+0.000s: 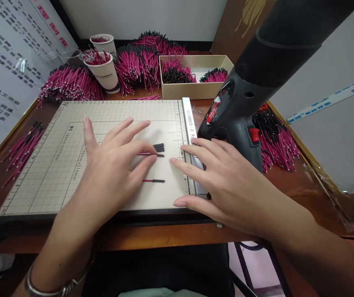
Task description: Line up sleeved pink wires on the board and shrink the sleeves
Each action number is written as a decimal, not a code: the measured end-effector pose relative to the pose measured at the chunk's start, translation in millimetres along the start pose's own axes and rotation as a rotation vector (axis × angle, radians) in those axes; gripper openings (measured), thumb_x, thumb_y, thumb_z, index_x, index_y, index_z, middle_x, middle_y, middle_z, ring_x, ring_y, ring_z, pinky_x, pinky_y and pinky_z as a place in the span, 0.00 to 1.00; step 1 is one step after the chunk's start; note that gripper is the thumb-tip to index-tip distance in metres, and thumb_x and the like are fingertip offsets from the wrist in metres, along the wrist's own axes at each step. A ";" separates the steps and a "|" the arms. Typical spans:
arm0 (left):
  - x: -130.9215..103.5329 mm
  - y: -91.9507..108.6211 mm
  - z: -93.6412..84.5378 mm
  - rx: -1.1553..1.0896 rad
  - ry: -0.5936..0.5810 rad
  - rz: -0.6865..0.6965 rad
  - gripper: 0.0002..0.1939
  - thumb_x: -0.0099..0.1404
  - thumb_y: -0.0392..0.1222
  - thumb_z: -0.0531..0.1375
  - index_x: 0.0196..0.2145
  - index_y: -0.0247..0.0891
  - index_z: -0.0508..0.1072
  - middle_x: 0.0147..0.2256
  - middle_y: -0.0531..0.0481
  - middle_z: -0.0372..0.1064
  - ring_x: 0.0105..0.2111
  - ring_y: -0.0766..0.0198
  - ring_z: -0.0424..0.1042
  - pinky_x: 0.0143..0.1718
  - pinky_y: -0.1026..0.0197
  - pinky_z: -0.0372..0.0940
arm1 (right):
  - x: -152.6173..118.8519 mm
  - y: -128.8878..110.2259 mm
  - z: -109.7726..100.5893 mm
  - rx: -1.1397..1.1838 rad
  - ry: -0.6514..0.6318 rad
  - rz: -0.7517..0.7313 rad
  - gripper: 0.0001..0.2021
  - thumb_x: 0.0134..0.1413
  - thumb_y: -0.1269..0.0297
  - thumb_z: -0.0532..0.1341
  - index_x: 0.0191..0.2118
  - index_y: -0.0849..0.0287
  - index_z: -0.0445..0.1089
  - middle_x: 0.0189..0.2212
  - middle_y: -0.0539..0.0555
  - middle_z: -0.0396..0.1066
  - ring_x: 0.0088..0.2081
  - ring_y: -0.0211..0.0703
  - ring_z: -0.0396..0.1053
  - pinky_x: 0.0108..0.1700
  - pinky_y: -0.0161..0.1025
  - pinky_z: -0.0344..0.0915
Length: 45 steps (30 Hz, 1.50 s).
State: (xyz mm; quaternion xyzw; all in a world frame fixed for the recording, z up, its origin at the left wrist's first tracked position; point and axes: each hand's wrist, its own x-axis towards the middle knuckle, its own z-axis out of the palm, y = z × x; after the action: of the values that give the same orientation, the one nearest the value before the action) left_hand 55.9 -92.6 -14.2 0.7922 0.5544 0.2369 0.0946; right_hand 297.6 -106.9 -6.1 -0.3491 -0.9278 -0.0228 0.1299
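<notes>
My left hand (113, 163) is over the gridded cutting board (49, 140), its thumb and index finger pinched on a pink wire with a black sleeved end (160, 155). The other fingers are spread. Just behind that wire lies a small group of black sleeve ends (158, 147), mostly hidden by the fingers. Nearer the front edge a single wire (158, 180) lies on the board, its left part under my hand. My right hand (229, 179) rests across the board's metal ruler edge (189, 119) with fingers apart, holding nothing.
A black heat gun (241, 111) with a red switch stands right of the board. Behind are an open box (192, 90) of wires, paper cups (105, 76) and large wire heaps (138, 62). More wires lie left (24, 148) and right (279, 140). White panels flank the table.
</notes>
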 end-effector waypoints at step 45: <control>-9.6 -11.1 -0.2 -0.234 -0.109 -0.128 0.14 0.68 0.56 0.63 0.29 0.49 0.81 0.70 0.59 0.64 0.75 0.35 0.54 0.71 0.22 0.15 | -4.3 4.3 -4.1 0.086 -0.041 -0.068 0.37 0.71 0.33 0.48 0.66 0.57 0.74 0.61 0.67 0.70 0.64 0.72 0.66 0.64 0.76 0.61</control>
State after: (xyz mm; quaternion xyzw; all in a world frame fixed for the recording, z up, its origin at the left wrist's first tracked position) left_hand 43.9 -97.4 -21.2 0.7505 0.5662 0.2503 0.2312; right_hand 304.4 -107.0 -3.5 -0.3120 -0.9416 0.0198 0.1251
